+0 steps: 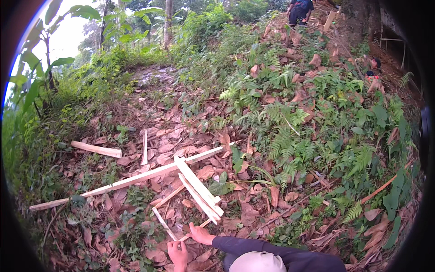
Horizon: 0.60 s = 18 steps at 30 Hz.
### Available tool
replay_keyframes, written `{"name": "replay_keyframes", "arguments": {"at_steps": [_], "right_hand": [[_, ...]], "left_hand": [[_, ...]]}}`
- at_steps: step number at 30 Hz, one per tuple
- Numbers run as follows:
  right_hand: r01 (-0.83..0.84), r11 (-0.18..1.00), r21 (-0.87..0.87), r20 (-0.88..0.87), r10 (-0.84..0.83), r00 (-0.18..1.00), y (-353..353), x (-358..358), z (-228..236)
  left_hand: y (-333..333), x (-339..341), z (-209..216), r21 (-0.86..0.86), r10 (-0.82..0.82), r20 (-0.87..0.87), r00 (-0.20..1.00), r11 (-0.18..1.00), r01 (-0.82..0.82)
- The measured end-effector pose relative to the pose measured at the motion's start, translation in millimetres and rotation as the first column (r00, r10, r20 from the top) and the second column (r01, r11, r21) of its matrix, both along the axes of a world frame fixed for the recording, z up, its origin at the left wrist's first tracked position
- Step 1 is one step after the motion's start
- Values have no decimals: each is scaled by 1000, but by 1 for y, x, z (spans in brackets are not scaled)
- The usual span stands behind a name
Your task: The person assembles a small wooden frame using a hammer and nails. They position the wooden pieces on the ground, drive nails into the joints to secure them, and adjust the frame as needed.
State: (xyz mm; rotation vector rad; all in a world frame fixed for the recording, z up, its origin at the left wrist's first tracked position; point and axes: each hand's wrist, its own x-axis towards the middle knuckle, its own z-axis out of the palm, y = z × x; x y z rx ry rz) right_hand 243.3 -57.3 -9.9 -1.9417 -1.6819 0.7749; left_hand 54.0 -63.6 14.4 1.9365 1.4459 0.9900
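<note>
Pale cap (258,263); stick (206,223) slanting lower-left to upper-right.
Right hand (201,235) pinches it; left hand (178,256), grip unclear, nearest its low end.

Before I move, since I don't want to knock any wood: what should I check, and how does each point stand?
1. Bare left hand and bare right hand both in view: ok.
2. Firm grip by the right hand on the thin, pale wooden strip: cannot tell.
3. Long, straight, pale wooden batten lying down: ok.
4. Pale, flat wooden slats well away from the right hand: not ok, lower ends close by.
5. Dark-clothed person away from the hands: ok, upslope.
</note>
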Motion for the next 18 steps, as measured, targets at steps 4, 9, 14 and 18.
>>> {"name": "replay_keyframes", "arguments": {"at_steps": [4,9,14,18], "right_hand": [[-28,998,50,-6,28,1000,-3,-12,-12],[-65,998,4,65,65,996,14,-14,-17],[26,999,-24,60,-25,998,15,2,-14],[29,999,-29,45,-28,999,11,-15,-17]], "left_hand": [[9,-14,-8,-156,167,76,983,976,-154],[30,-23,-24,-61,-45,88,995,997,51],[36,-12,-24,-37,-73,22,997,997,74],[22,-29,-31,-19,-8,-61,998,1000,6]]}}
